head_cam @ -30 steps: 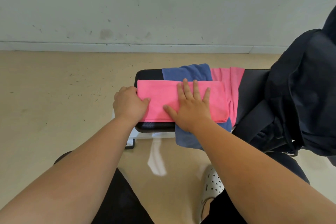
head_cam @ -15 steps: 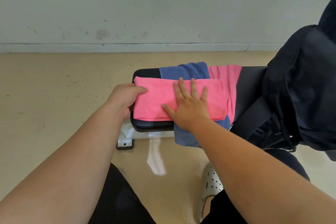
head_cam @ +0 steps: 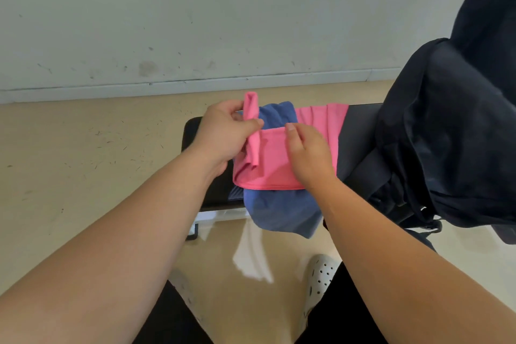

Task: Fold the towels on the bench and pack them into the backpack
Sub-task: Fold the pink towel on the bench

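The folded pink towel (head_cam: 275,165) lies on the black tabletop (head_cam: 192,131), and everything here is placed from it. The left hand (head_cam: 223,134) is at its left end, thumb and fingers clenched in a grip on that end, which is lifted off the tabletop and stands up as a narrow pink strip. The right hand (head_cam: 310,153) rests on the towel's right half, palm down, thumb at the far edge; its grip is released, fingers loosely curled on the cloth and pinching nothing that shows. Under the pink towel lies a blue towel (head_cam: 282,209), which sticks out beyond the far edge and hangs over the near edge of the tabletop toward the floor (head_cam: 83,162). A second pink towel (head_cam: 321,117) lies spread just behind and to the right, partly under the folded one. Further right stands the black backpack (head_cam: 452,134), its straps trailing down at the near side. Below the towel, nearer the person, 1 white perforated shoe (head_cam: 318,276) shows on the floor.
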The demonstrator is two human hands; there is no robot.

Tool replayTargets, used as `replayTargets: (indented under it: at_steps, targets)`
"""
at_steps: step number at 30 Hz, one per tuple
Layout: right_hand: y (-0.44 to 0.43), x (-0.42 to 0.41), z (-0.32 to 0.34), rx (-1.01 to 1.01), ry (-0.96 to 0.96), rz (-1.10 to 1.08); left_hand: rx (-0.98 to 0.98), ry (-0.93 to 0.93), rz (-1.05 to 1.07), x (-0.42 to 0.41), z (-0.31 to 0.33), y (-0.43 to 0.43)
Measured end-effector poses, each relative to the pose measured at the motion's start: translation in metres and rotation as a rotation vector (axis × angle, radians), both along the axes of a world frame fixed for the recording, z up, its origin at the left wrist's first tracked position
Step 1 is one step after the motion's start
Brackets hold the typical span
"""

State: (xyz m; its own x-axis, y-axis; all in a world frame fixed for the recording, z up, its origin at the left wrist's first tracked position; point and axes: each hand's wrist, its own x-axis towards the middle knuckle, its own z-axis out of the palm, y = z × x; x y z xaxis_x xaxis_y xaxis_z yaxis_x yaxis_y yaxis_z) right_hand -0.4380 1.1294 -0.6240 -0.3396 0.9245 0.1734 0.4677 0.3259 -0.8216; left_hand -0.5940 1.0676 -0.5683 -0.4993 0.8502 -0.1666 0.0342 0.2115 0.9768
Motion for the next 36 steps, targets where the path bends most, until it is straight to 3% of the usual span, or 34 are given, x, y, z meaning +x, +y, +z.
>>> replayTargets:
  at_steps: [4, 7, 10, 17, 24, 28, 33, 36]
  targets:
    - [0.012, 0.026, -0.004, -0.318, 0.153, -0.116, -0.090, 0.245, -0.047, 0.049, -0.016, 0.031]
    - [0.014, 0.040, -0.009, -0.391, 0.142, -0.072, -0.214, 0.373, -0.167, 0.074, -0.028, 0.042]
    - [0.015, 0.046, -0.012, -0.382, 0.080, -0.032, -0.282, 0.446, -0.205, 0.083, -0.032, 0.040]
    - [0.012, 0.039, -0.015, -0.198, -0.066, -0.033, -0.100, 0.791, -0.042, 0.063, -0.030, 0.005]
    - [0.023, 0.052, 0.002, -0.093, -0.049, -0.081, -0.304, 1.065, -0.224, 0.060, -0.046, -0.003]
    - [0.027, 0.058, -0.003, -0.095, -0.362, 0.023, -0.455, 1.155, -0.441, 0.065, -0.064, -0.001]
    - [0.027, 0.044, -0.003, 0.460, -0.547, 0.112, -0.506, 1.194, -0.497, 0.056, -0.080, -0.006]
    - [0.036, 0.036, -0.007, 0.288, -0.934, 0.373, -0.518, 1.173, -0.498, 0.050, -0.084, -0.011]
